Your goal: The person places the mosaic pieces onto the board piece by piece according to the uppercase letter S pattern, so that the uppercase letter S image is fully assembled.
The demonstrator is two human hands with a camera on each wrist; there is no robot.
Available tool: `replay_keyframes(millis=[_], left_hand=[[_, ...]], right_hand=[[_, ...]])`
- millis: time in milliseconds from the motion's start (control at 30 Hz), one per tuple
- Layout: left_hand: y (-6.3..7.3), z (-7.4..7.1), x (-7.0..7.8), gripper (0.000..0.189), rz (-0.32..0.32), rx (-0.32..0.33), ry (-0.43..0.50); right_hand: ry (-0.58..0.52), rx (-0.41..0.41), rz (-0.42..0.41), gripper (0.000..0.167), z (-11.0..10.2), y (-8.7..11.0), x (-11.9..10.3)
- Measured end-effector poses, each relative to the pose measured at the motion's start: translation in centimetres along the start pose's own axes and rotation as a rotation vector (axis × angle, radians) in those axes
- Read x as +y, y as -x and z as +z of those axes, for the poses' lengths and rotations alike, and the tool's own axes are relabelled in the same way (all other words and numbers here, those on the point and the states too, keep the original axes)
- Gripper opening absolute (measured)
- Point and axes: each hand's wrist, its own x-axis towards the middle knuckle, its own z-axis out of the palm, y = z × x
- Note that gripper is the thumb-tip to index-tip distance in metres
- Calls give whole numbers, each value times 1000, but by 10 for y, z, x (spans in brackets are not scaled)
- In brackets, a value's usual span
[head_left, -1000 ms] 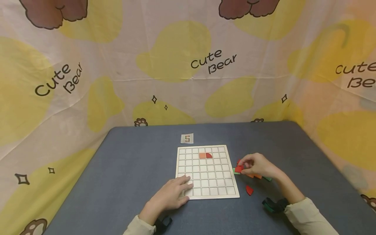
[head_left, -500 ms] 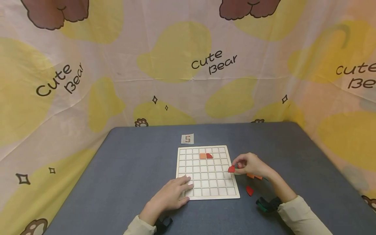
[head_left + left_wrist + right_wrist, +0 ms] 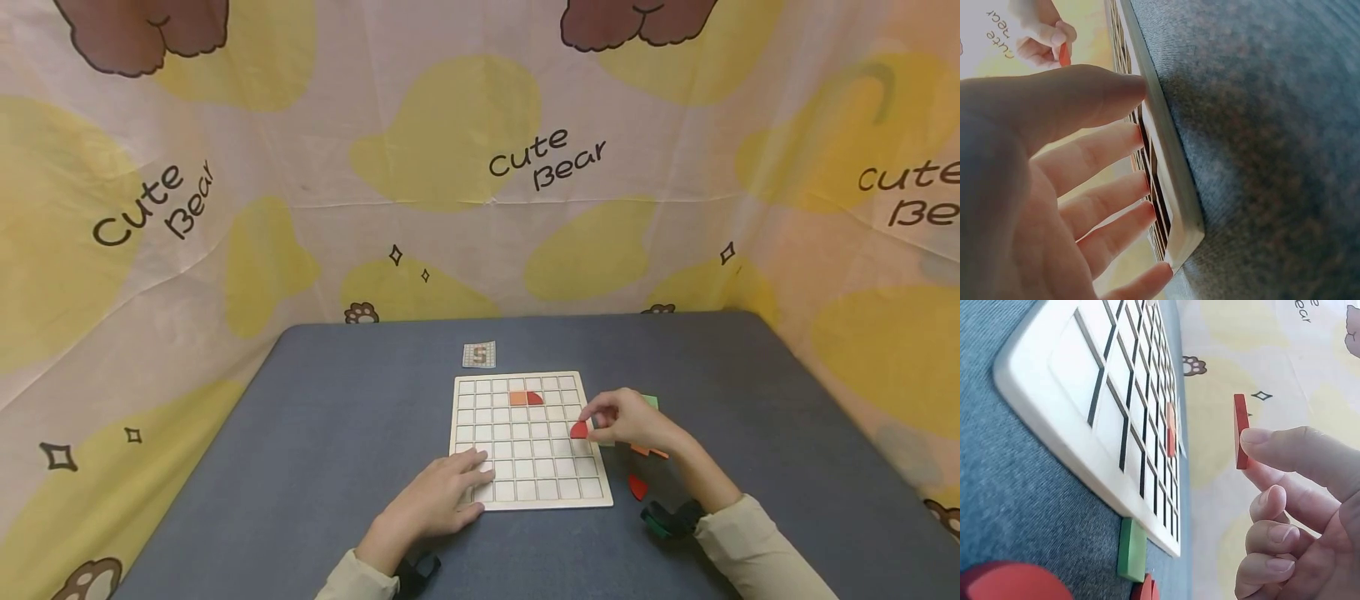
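The right hand [image 3: 636, 419] pinches a red piece [image 3: 578, 431] ahead of its curled fingers, while the left hand [image 3: 438, 493] rests spread fingers on the board [image 3: 536, 465] beneath them.

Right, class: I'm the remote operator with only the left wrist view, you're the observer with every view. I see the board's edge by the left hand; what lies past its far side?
Observer: In the head view, a small printed card lies on the table, beyond the far edge of the board.
Operator: I see only a red sliver in the right hand. What shape is it?
Observer: Seen from the head, the pinched piece has a curved side.
Operator: And beside the board's right edge?
Observer: The right wrist view shows a green piece lying there.
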Motion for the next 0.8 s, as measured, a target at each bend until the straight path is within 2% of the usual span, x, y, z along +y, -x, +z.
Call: replay_keyframes(millis=[800], left_hand=[[0,1,-1,41,9,8,-7]], right_hand=[[55,12,10,18,9,-24,-11]])
